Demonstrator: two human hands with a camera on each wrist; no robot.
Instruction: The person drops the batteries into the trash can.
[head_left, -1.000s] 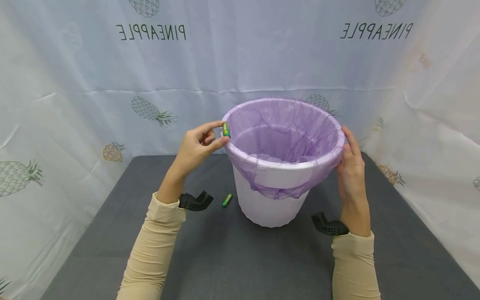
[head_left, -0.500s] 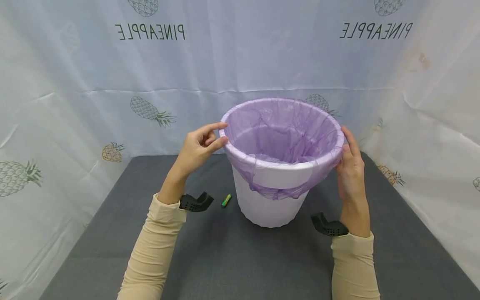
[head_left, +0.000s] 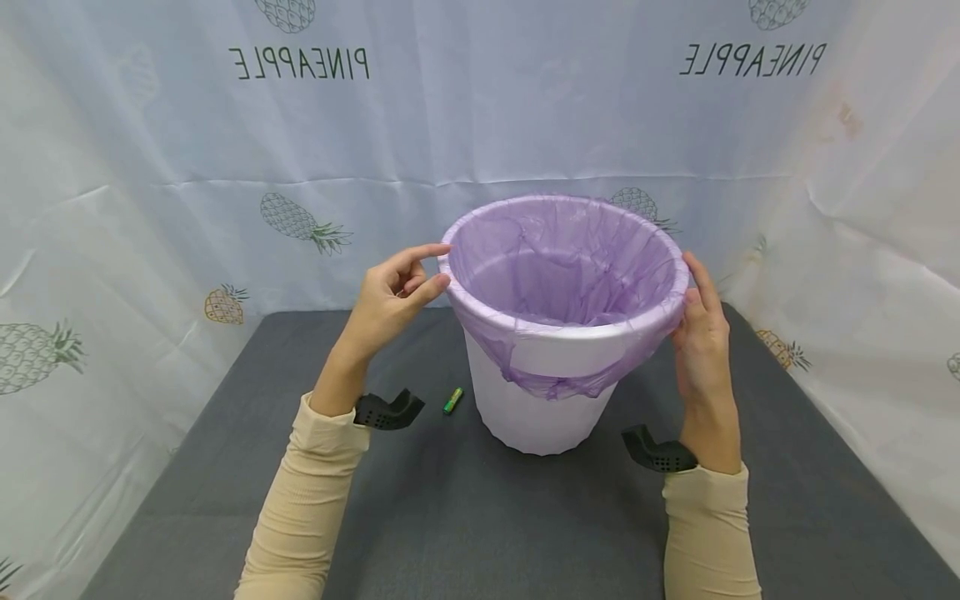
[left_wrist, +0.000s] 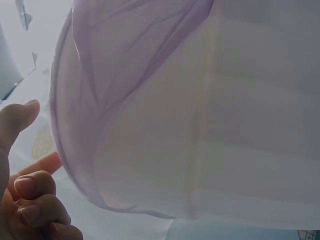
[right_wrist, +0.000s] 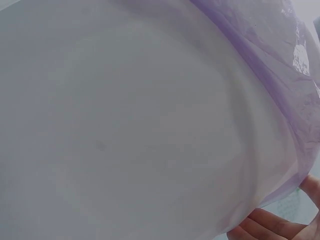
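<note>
A white trash can (head_left: 543, 421) stands on the dark table, lined with a purple plastic bag (head_left: 558, 387) folded over its rim. At the left rim my left hand (head_left: 386, 300) has its index finger and thumb spread apart with nothing between them; its other fingers curl inward. Their tips are right by the bag-covered edge, and the left wrist view shows the thumb apart from it. My right hand (head_left: 703, 333) rests against the can's right outer side, its fingers (right_wrist: 270, 224) fairly straight along the wall below the rim. A small green battery (head_left: 453, 401) lies left of the can.
The dark grey table (head_left: 480, 533) extends around the can. Behind it and along the sides hangs a pale curtain (head_left: 420, 125) printed with pineapples. Black mounts (head_left: 388, 410) are worn on both wrists.
The battery pinched in my left hand one second ago has left the fingers and is out of sight. That hand has since drawn back slightly left; the right hand stays put.
</note>
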